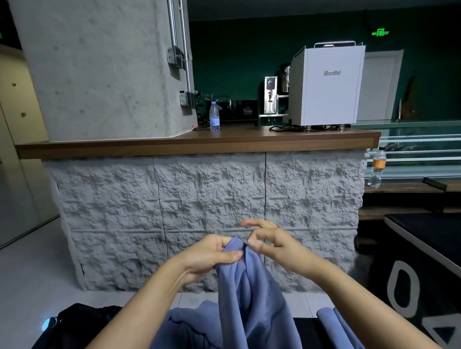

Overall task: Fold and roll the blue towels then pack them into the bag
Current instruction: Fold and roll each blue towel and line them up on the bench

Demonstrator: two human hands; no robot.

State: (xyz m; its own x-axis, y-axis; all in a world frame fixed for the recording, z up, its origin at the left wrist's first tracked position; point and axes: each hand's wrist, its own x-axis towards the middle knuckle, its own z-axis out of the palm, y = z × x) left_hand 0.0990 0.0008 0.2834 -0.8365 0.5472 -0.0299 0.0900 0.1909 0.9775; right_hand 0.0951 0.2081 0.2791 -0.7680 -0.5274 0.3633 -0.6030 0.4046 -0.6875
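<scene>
A blue towel (247, 289) hangs in front of me, held up by its top edge. My left hand (210, 255) pinches one part of that edge between thumb and fingers. My right hand (271, 242) pinches the edge right beside it, with its other fingers spread. More blue towel cloth (188, 336) lies bunched below, and another blue towel (338, 329) lies to the lower right. A black bag (71, 327) sits at the lower left, partly hidden by my left forearm.
A grey rough stone counter (212, 202) with a wooden top stands straight ahead, carrying a water bottle (214, 116) and a white coffee machine (326, 86). A black table (445, 255) with white lettering stands at the right. Pale floor lies to the left.
</scene>
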